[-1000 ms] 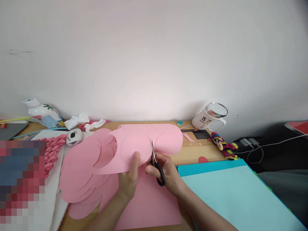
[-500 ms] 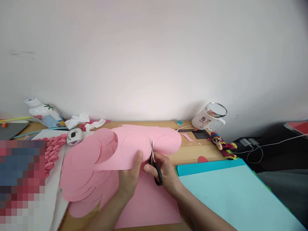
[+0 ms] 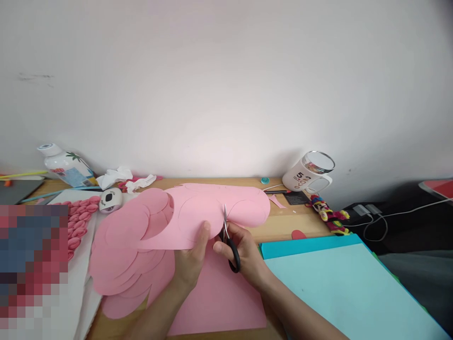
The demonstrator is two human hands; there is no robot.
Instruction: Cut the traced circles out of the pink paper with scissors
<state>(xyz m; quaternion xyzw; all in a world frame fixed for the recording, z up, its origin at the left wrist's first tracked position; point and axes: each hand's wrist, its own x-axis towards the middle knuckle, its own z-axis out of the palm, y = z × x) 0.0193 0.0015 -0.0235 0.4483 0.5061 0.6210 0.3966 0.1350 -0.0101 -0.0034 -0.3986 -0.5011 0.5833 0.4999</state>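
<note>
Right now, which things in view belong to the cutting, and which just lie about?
In use: scissors in the right hand; pink sheet held by the left hand; probably the rounded pink pieces.

Apparently lying about: white mug; white bottle; crumpled tissues; figurine; pale blue sheet.

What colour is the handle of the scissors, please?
The scissors' handle is black; the head view shows it best.
</note>
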